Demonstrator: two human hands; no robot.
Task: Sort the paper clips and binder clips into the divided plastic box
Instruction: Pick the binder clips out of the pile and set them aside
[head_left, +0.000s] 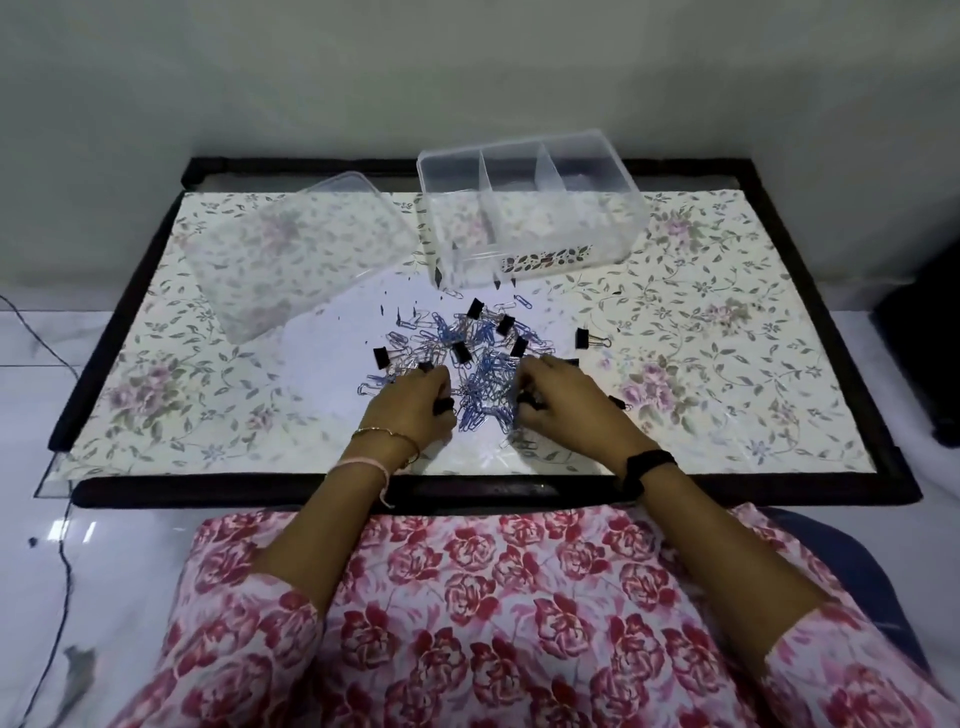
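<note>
A heap of blue paper clips (470, 358) mixed with black binder clips (459, 352) lies in the middle of the table. Behind it stands the clear divided plastic box (530, 208), its three compartments showing nothing inside. My left hand (410, 402) rests on the left side of the heap, fingers curled over a black binder clip. My right hand (558, 395) rests on the right side, fingers also curled around black binder clips. One binder clip (589, 339) lies apart to the right.
The box's clear lid (296, 254) lies upside down at the back left. The low table (727, 364) has a floral cover and a dark raised frame. A cable runs over the floor at the left.
</note>
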